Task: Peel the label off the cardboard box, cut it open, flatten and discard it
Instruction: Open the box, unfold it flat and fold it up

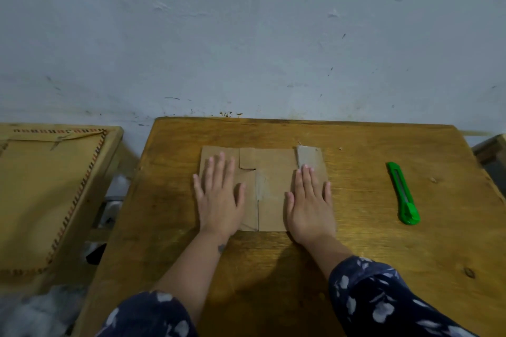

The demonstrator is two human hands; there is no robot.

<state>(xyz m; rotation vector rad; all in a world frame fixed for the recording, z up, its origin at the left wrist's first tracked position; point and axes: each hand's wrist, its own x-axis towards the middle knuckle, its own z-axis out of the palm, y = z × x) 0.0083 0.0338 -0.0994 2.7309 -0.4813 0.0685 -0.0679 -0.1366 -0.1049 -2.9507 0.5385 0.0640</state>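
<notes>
Both hands lie palm-down with fingers spread wide on the flattened cardboard box (269, 194), gripping nothing. The left hand (219, 197) covers the left part of the cardboard, and the right hand (310, 205) covers the right part, its fingertips (305, 168) reaching a pale grey strip of tape (308, 156) at the far right corner. Between the hands, seams and a cut flap edge show on the brown surface. The cardboard rests flat in the middle of a wooden table (356, 254), near the far edge by the wall (246, 35). A green utility knife (403, 194) lies on the table well apart to the right, untouched. Dark floral sleeves (377, 301) cover the forearms.
</notes>
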